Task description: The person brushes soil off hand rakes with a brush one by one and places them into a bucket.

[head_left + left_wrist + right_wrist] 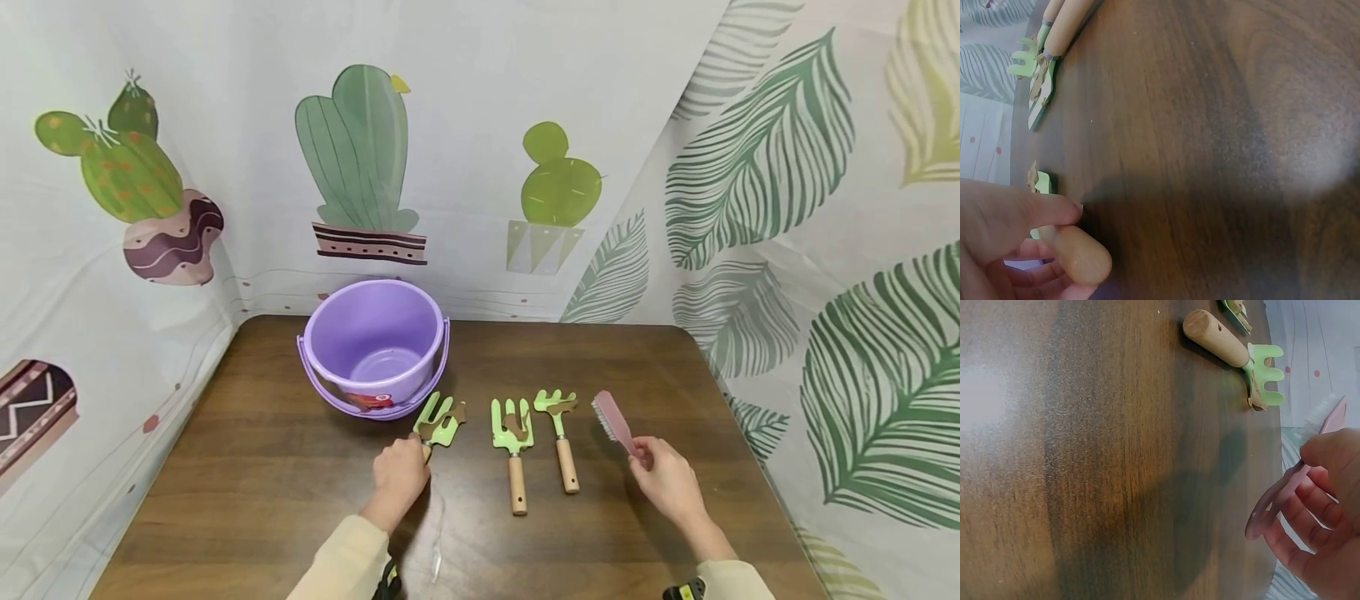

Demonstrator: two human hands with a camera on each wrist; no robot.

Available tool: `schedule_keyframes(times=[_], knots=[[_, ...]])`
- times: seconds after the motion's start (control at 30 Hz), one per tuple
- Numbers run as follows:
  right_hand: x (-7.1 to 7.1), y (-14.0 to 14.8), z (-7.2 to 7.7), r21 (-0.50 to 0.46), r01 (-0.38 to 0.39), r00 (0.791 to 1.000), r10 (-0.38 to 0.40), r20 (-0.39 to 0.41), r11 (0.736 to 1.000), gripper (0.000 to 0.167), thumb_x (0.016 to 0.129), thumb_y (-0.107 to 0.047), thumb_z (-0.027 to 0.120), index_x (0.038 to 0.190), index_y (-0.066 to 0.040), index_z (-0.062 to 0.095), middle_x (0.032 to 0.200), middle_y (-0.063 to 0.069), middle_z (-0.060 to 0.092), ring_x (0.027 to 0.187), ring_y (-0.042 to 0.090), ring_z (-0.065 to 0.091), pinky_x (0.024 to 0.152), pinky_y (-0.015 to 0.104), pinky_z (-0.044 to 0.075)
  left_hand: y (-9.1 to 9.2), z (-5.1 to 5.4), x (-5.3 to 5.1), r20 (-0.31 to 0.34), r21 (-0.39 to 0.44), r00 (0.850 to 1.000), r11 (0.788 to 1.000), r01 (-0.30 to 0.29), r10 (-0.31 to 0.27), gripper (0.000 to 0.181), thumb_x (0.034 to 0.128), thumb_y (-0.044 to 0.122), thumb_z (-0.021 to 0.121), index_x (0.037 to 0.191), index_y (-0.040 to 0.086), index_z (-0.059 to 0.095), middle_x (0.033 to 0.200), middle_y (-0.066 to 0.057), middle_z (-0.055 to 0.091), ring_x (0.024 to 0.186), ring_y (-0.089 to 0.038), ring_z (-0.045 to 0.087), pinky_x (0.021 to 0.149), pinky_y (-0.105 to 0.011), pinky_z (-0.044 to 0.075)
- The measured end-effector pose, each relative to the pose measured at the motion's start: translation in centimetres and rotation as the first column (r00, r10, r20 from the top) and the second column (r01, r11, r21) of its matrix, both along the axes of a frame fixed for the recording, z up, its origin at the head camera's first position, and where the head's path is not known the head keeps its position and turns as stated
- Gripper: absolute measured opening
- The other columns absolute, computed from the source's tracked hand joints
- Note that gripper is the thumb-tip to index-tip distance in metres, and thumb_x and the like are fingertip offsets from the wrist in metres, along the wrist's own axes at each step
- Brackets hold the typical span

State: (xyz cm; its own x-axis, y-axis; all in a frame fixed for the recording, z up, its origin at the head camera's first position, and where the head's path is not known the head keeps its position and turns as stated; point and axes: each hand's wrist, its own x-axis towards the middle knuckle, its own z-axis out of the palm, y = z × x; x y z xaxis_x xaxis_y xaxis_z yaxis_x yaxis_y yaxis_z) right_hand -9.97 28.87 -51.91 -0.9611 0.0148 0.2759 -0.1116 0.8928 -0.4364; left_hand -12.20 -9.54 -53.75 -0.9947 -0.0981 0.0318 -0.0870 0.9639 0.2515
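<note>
My left hand point(401, 475) holds a small green garden fork point(441, 421) by its wooden handle point(1082, 256), just in front of the purple bucket point(375, 333). Brown smears or pieces cling to the fork's green head. In my right hand point(671, 479) is a pink brush point(615, 421) with white bristles, gripped by its handle point(1272, 503) and turned bristles-left. Between the hands lie a second green fork point(513, 450) and a small green rake point(562, 442), both with wooden handles and brown patches on their heads.
The brown wooden table point(300, 500) ends at a back edge against a hanging cloth point(465, 167) printed with cacti and leaves. The bucket stands near the back left, its handle lowered toward the front.
</note>
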Motion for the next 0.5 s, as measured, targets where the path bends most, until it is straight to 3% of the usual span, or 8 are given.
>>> schedule_keyframes(times=[0.5], knots=[[0.0,-0.01,0.38,-0.014,0.013,1.0,-0.014,-0.011,1.0,0.021,0.073,-0.004,0.07,0.094,-0.002,0.064,0.078,0.004,0.059,0.067,0.015,0.055,0.056,0.034,0.044,-0.65,-0.07,-0.35,0.074,-0.022,0.997,1.0,0.019,-0.017,0.026,0.0654,0.022,0.073,0.076,0.006,0.056,0.07,-0.018,0.064,0.061,-0.036,0.062,0.046,-0.045,0.045]])
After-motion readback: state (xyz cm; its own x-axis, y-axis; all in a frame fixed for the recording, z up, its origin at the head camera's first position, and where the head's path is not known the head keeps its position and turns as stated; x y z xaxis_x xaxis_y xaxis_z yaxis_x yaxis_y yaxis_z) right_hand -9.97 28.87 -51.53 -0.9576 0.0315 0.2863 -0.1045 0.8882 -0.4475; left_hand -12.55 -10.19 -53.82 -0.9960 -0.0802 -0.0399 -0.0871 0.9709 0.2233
